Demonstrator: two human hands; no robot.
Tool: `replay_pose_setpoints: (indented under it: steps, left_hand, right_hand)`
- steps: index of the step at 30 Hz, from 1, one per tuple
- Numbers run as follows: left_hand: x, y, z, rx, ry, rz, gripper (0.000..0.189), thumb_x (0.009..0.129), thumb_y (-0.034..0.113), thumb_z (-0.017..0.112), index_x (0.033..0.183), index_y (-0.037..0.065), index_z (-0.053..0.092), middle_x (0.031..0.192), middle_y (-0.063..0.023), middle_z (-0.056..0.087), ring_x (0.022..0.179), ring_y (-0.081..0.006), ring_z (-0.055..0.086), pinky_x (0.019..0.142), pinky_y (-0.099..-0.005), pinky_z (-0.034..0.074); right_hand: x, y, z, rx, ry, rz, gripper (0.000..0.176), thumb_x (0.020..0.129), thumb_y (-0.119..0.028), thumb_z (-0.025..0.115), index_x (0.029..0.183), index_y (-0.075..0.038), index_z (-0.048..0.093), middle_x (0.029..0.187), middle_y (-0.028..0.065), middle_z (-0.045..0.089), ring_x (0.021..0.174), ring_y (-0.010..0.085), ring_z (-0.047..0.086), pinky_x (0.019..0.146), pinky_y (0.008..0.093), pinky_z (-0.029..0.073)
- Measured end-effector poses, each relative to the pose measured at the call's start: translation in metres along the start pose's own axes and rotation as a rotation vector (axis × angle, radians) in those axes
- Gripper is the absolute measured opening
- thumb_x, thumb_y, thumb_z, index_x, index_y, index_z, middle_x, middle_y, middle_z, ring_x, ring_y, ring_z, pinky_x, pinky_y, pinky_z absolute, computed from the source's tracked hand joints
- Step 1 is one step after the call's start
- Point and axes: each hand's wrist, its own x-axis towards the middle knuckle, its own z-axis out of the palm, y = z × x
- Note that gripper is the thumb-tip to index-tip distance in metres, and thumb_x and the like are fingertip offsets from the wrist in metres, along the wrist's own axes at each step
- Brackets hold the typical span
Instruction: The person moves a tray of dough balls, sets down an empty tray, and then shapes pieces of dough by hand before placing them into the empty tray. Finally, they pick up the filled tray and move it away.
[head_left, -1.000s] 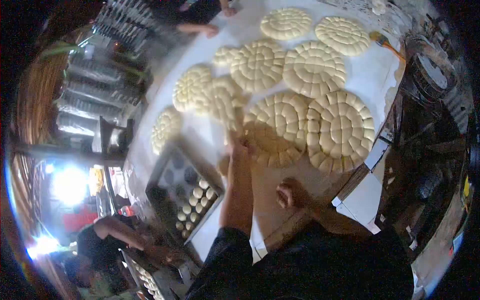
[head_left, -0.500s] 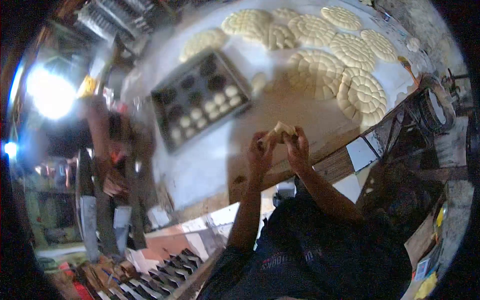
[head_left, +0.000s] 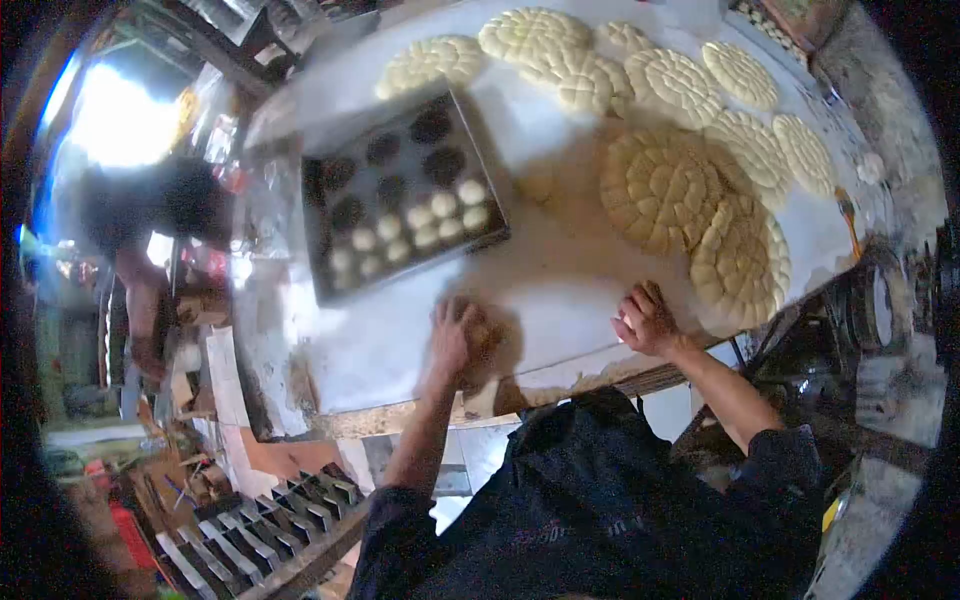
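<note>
My left hand (head_left: 458,338) rests on the floured tabletop with its fingers curled downward. Brownish shadow lies along its right side, and whatever is under the fingers, perhaps dough, is hidden. To the right, near the table's front edge, my right hand (head_left: 647,320) is closed loosely, its fingers bent in; I cannot make out anything inside. Beyond my left hand stands a dark square baking tray (head_left: 318,235) with rows of small dough balls (head_left: 445,205) in its nearer part and dark round marks behind them. A large round of segmented dough (head_left: 665,190) lies beyond my right hand.
Several more segmented dough rounds (head_left: 668,85) cover the far and right parts of the table (head_left: 380,355). A brush (head_left: 850,225) lies at the right edge. Another person's arm (head_left: 145,310) shows at left. Metal pieces (head_left: 270,530) stand in a row below left.
My hands were together, pulling or holding a piece of dough in the air. They have moved apart and down to the tabletop, left hand leftward and right hand rightward. The view has shifted.
</note>
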Motion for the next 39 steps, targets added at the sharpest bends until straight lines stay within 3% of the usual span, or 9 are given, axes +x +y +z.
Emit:
replay_pose_setpoints:
  steps: [5, 9, 11, 13, 15, 19, 23, 33, 39]
  left_hand:
    - [0.090, 0.081, 0.026, -0.410, -0.103, -0.461, 0.033, 0.085, 0.036, 0.064, 0.092, 0.005, 0.056, 0.110, -0.0162, 0.053, 0.100, -0.0347, 0.050, 0.084, -0.0457, 0.042]
    - [-0.014, 0.119, 0.090, -0.337, -0.192, -0.287, 0.018, 0.089, 0.020, 0.055, 0.101, 0.008, 0.061, 0.104, -0.0151, 0.059, 0.098, -0.0333, 0.054, 0.085, -0.0430, 0.042]
    - [-0.001, 0.138, 0.001, -0.272, -0.119, -0.011, 0.016, 0.082, 0.014, 0.059, 0.097, 0.011, 0.064, 0.099, -0.0098, 0.064, 0.093, -0.0296, 0.056, 0.077, -0.0406, 0.044]
    - [0.015, 0.101, -0.032, -0.091, -0.780, -0.167, 0.018, 0.084, 0.016, 0.057, 0.100, 0.009, 0.063, 0.090, -0.0114, 0.063, 0.093, -0.0304, 0.058, 0.081, -0.0418, 0.043]
    - [-0.003, 0.045, 0.003, -0.042, -0.143, -0.443, 0.019, 0.074, 0.017, 0.064, 0.092, 0.012, 0.062, 0.086, -0.0109, 0.063, 0.088, -0.0324, 0.057, 0.076, -0.0435, 0.041]
    - [0.070, 0.069, 0.048, -0.424, 0.149, -0.538, 0.023, 0.071, 0.015, 0.063, 0.094, 0.009, 0.060, 0.089, -0.0142, 0.058, 0.092, -0.0363, 0.054, 0.078, -0.0460, 0.042]
    - [0.032, 0.140, 0.039, -0.368, -0.002, -0.220, 0.026, 0.074, 0.017, 0.064, 0.098, 0.010, 0.058, 0.095, -0.0123, 0.058, 0.097, -0.0328, 0.053, 0.089, -0.0437, 0.041]
    - [0.056, 0.053, 0.028, -0.340, 0.202, -0.387, 0.016, 0.078, 0.019, 0.064, 0.090, 0.010, 0.058, 0.087, -0.0085, 0.058, 0.090, -0.0319, 0.054, 0.082, -0.0430, 0.044]
    - [-0.016, 0.069, 0.021, -0.626, -0.063, -0.100, 0.040, 0.080, 0.014, 0.052, 0.119, 0.003, 0.055, 0.118, -0.0168, 0.056, 0.111, -0.0343, 0.051, 0.098, -0.0427, 0.041]
  right_hand:
    - [0.073, -0.024, 0.034, 0.172, 0.092, 0.089, 0.029, 0.073, -0.024, 0.063, 0.084, 0.001, 0.055, 0.096, 0.0249, 0.052, 0.102, 0.0475, 0.045, 0.097, 0.0559, 0.035]
    - [0.004, -0.059, 0.034, 0.133, -0.121, -0.269, 0.029, 0.064, -0.023, 0.065, 0.080, 0.000, 0.060, 0.090, 0.0226, 0.058, 0.097, 0.0447, 0.053, 0.102, 0.0537, 0.037]
    - [-0.020, -0.023, 0.026, -0.027, -0.134, -0.581, 0.027, 0.061, -0.023, 0.064, 0.078, -0.002, 0.062, 0.087, 0.0187, 0.060, 0.096, 0.0384, 0.055, 0.101, 0.0516, 0.038]
    - [0.004, 0.008, -0.002, 0.040, -0.162, -0.465, 0.020, 0.069, -0.017, 0.060, 0.077, 0.001, 0.059, 0.086, 0.0208, 0.058, 0.091, 0.0373, 0.054, 0.098, 0.0529, 0.039]
    - [0.050, 0.013, -0.020, 0.107, -0.119, -0.267, 0.015, 0.072, -0.010, 0.057, 0.081, 0.003, 0.056, 0.089, 0.0209, 0.054, 0.089, 0.0390, 0.052, 0.098, 0.0532, 0.038]
    - [0.072, -0.020, 0.046, 0.031, 0.312, -0.233, 0.018, 0.076, -0.008, 0.056, 0.089, 0.005, 0.055, 0.092, 0.0227, 0.053, 0.100, 0.0459, 0.050, 0.101, 0.0554, 0.034]
    - [0.006, -0.034, 0.024, 0.116, -0.270, -0.318, 0.033, 0.066, -0.015, 0.060, 0.091, 0.006, 0.056, 0.106, 0.0286, 0.054, 0.114, 0.0491, 0.045, 0.105, 0.0561, 0.032]
    - [0.099, -0.033, 0.041, -0.073, 0.288, 0.113, 0.008, 0.079, -0.008, 0.054, 0.081, -0.001, 0.050, 0.088, 0.0191, 0.049, 0.095, 0.0404, 0.047, 0.089, 0.0513, 0.036]
    - [0.041, -0.077, 0.051, 0.102, 0.060, 0.046, 0.020, 0.090, -0.018, 0.048, 0.089, 0.001, 0.055, 0.097, 0.0203, 0.054, 0.099, 0.0439, 0.049, 0.100, 0.0566, 0.032]
